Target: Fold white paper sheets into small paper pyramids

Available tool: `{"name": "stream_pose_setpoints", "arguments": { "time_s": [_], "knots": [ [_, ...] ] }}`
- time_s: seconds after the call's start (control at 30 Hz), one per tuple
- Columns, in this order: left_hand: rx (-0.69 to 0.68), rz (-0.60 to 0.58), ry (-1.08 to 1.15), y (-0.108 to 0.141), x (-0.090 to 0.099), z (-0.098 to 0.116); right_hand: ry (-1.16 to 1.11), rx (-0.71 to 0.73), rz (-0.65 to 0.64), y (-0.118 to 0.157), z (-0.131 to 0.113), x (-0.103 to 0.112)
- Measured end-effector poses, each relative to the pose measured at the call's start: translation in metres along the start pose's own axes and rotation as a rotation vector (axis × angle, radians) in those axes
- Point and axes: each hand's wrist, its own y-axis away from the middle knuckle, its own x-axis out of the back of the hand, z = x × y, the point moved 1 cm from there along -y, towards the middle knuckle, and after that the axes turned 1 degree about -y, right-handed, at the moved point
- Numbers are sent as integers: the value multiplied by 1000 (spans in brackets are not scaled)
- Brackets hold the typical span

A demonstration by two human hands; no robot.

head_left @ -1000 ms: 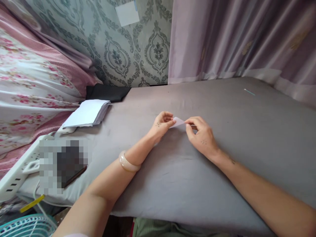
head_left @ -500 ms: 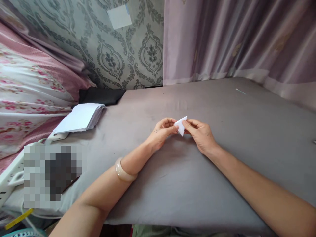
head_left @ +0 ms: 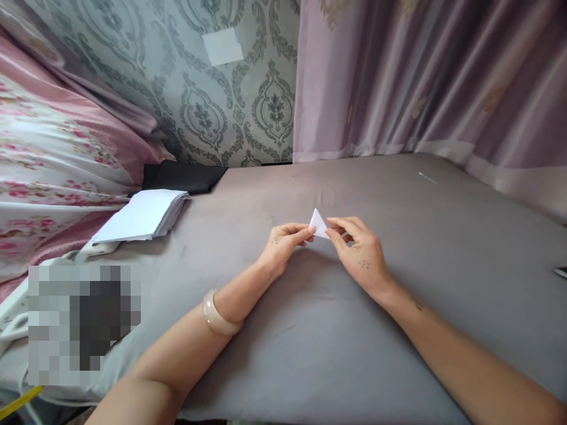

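A small white folded paper [head_left: 318, 225], triangular with one point up, is held just above the grey cloth surface. My left hand [head_left: 286, 241] pinches its left side, thumb on the front and fingers curled behind. At the paper's lower right corner is my right hand [head_left: 361, 251], its thumb tip against the edge. The right index finger is lifted a little away from the thumb, beside the paper's sloping side. What the other right fingers touch behind the corner is partly hidden. A pale bangle [head_left: 218, 316] circles my left forearm.
A stack of white paper sheets [head_left: 137, 215] lies at the left, in front of a black flat item [head_left: 183, 176]. A thin white stick [head_left: 427, 177] rests at the back right. A dark object [head_left: 561, 272] shows at the right edge. Curtains [head_left: 376, 77] hang behind.
The paper has turned so its point faces up. My right thumb has slid from the paper's face to its right corner, and the right index finger has lifted. The view has shifted slightly.
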Motion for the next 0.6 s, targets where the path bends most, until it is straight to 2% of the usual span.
{"name": "stream_pose_setpoints", "arguments": {
  "time_s": [0.3,0.4,0.5,0.6],
  "knots": [
    [12,102,41,3,-4,2,333,237,-45,14,-9,-10],
    [-6,139,45,4,-5,3,368,257,-61,17,-16,-12],
    [-52,141,9,5,-5,2,277,179,-35,15,-18,-11],
    [-93,130,-63,6,-6,2,113,-40,-36,10,-14,-9]
  ]
}}
